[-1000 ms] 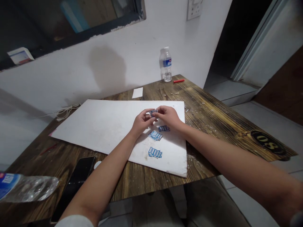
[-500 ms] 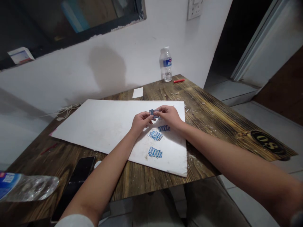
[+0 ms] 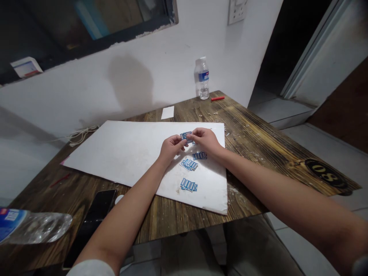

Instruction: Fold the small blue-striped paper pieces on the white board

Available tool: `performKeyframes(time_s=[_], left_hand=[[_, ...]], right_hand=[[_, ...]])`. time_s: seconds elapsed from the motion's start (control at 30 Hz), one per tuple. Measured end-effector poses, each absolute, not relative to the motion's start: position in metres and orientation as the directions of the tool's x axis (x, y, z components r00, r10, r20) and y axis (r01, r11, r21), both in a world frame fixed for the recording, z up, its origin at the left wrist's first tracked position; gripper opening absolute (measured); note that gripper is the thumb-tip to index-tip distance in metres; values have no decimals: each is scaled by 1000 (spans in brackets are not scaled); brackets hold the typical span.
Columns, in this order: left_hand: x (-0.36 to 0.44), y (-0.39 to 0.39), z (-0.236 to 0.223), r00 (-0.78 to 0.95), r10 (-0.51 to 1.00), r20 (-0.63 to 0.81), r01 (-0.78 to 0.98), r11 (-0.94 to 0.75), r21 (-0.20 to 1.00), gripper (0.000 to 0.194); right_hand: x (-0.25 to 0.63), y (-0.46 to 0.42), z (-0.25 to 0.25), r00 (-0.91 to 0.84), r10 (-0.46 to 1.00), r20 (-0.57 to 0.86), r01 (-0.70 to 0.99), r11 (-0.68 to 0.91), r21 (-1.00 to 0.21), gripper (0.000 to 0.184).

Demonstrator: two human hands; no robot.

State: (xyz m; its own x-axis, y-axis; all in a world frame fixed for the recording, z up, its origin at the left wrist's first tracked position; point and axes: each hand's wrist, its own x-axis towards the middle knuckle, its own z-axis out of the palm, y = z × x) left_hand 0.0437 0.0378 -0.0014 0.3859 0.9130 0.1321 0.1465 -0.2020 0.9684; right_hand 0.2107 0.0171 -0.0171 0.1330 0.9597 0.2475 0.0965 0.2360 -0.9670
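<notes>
The left hand (image 3: pixel 171 145) and right hand (image 3: pixel 205 139) meet over the white board (image 3: pixel 120 147), each with its grip pinched on a blue-edged cutout (image 3: pixel 184 136) held between them. Three small groups of similar pieces (image 3: pixel 189 184) lie on the board nearer the person. On the worktop (image 3: pixel 258 142), an upright bottle (image 3: pixel 204 82) stands beside a red stick (image 3: pixel 217 99).

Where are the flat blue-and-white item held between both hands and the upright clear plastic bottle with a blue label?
Flat blue-and-white item (image 3: pixel 184 135): head view, exposed patterned face.
Upright clear plastic bottle (image 3: pixel 204 76): head view, blue label around its middle.
</notes>
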Motion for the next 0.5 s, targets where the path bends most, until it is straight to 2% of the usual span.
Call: performKeyframes(time_s=[0.5], left_hand=[[41,44,-6,406,897,178,140,-254,957,31]], right_hand=[[211,20,-19,78,954,289,117,279,-953,44]])
